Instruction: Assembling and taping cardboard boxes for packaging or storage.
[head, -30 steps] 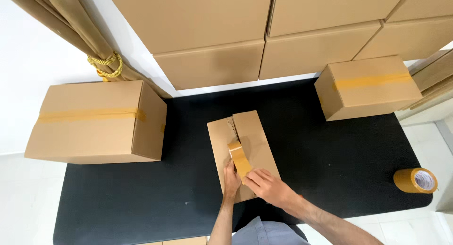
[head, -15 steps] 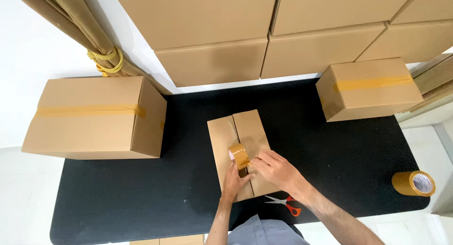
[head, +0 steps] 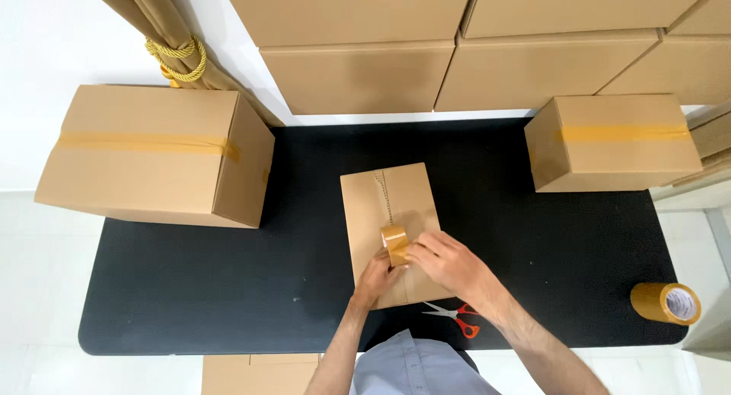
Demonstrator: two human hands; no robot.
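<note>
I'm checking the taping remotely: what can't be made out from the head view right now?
- Near end of the small box: covered by the left hand and right hand.
- Tape roll: partly hidden by fingers; loose end not visible.
- Scissors: handles partly under the right forearm.
- Box at the bottom edge: cut off.

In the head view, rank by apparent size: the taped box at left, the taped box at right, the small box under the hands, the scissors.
1. Left taped box
2. Right taped box
3. Small box; nearly matches the right one, so unsure
4. Scissors
</note>
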